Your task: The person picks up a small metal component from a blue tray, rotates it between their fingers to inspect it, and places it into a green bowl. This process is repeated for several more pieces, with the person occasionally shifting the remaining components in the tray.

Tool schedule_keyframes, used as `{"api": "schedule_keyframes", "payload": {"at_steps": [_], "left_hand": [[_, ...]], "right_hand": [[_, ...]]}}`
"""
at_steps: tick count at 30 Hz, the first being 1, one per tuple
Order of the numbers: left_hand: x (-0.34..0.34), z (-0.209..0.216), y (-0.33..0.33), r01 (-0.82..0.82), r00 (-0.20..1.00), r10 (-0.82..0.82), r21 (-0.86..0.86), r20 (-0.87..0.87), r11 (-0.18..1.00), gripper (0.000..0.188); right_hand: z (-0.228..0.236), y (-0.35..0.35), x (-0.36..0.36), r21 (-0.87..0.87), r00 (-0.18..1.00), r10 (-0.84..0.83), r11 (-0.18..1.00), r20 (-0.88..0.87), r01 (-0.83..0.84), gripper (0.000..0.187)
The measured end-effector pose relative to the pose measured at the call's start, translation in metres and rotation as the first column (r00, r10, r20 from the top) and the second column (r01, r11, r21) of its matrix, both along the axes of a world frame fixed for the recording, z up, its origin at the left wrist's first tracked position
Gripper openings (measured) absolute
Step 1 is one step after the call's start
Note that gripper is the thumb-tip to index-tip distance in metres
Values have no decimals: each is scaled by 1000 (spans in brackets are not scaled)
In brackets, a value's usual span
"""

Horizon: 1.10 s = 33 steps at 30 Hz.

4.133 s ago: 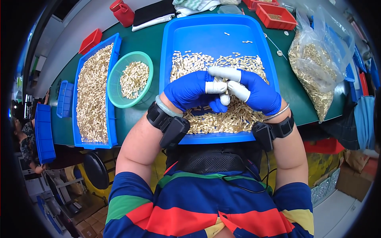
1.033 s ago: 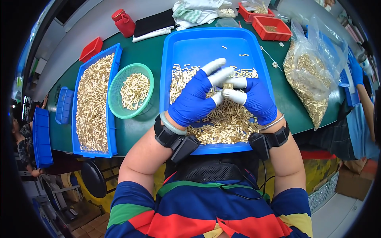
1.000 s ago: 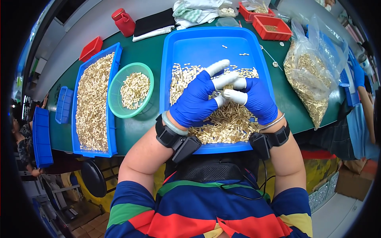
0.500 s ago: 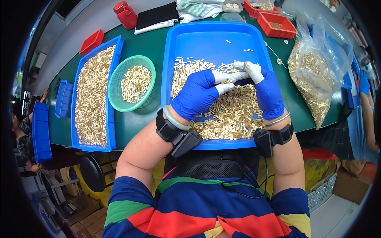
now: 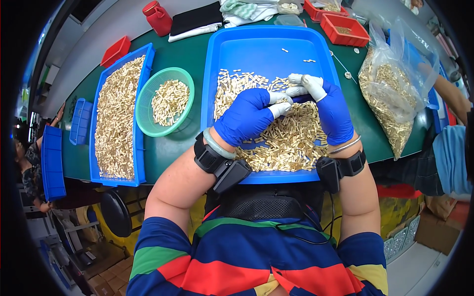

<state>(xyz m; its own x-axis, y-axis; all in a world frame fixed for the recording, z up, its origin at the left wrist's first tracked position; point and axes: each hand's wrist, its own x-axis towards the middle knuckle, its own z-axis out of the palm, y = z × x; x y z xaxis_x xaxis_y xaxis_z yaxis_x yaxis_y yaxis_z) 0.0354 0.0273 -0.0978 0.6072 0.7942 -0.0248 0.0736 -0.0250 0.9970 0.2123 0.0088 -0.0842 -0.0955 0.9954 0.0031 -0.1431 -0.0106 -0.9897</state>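
Both my hands wear blue gloves with white covers on the fingertips, and they meet over a large blue tray point(image 5: 269, 42). Spread in the tray are many small brass-coloured metal pieces point(image 5: 296, 135), heaped thickest toward me. My left hand point(image 5: 247, 116) is closed, with a few of these pieces showing between its thumb and fingers. Close beside it, my right hand point(image 5: 332, 111) has its white-tipped thumb and fingers drawn together. Whatever lies between those right fingers is hidden. A few loose pieces lie apart near the tray's far right side.
Left of the tray stand a green mesh basket point(image 5: 143, 116) and a long blue tray point(image 5: 141, 163), both holding brass pieces. A clear plastic bag point(image 5: 390, 98) of pieces sits at right. Red bins point(image 5: 345, 30), folded cloths point(image 5: 196, 22) and a red jug point(image 5: 157, 18) line the back.
My fingertips have shifted slightly over the pieces, and more of them show in my left hand. At far right, another person's arm has moved in toward the bag.
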Motion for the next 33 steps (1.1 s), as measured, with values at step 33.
{"api": "schedule_keyframes", "payload": {"at_steps": [33], "left_hand": [[37, -3, -4, 650, 531, 164, 523, -832, 551, 22]], "right_hand": [[-7, 2, 9, 72, 995, 68, 995, -69, -63, 28]]}}
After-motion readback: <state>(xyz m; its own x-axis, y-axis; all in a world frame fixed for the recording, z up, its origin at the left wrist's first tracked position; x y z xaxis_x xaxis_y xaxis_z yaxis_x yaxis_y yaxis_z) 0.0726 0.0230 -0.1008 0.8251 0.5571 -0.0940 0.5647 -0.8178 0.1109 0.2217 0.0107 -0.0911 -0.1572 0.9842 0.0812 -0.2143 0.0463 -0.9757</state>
